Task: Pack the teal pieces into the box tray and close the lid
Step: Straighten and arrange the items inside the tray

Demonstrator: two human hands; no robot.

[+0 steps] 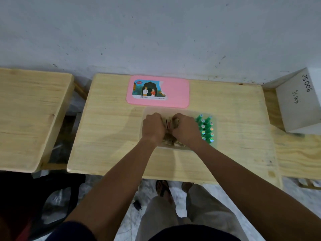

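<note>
A clear plastic box tray (215, 140) sits in the middle of the wooden table (111, 136). Several teal-green pieces (206, 129) with shiny round tops stand in rows at its right end. Both my hands are inside the tray's left part. My left hand (152, 129) and my right hand (185, 129) have curled fingers that grip a bundle of tan, paper-like packets (169, 137) between them. The pink lid (158, 92) with a picture label lies flat on the table just behind the tray.
A second wooden table (26, 115) stands to the left, across a gap. A white box (297, 101) with handwriting rests at the right. A grey wall (156, 32) runs behind the tables. My legs and feet are below the front edge.
</note>
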